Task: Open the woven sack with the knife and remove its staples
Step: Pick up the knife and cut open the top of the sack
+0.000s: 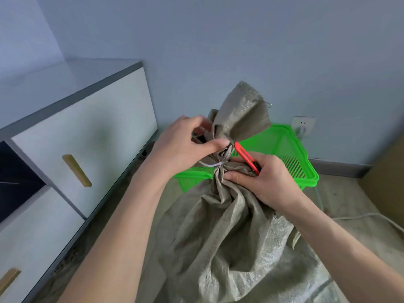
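Left hand (185,143) gripping gathered neck of woven sack (229,237) at centre | white tie (213,164) cinching neck | right hand (260,180) at 3 o'clock clutching red knife (244,156), tip against neck | green basket (301,169) behind | no readable writing

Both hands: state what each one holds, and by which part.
Left hand grips the woven sack by its bunched neck above the white tie. Right hand holds the red knife by its handle's rear end.

left grip (192,141) pinching, right grip (260,180) curled
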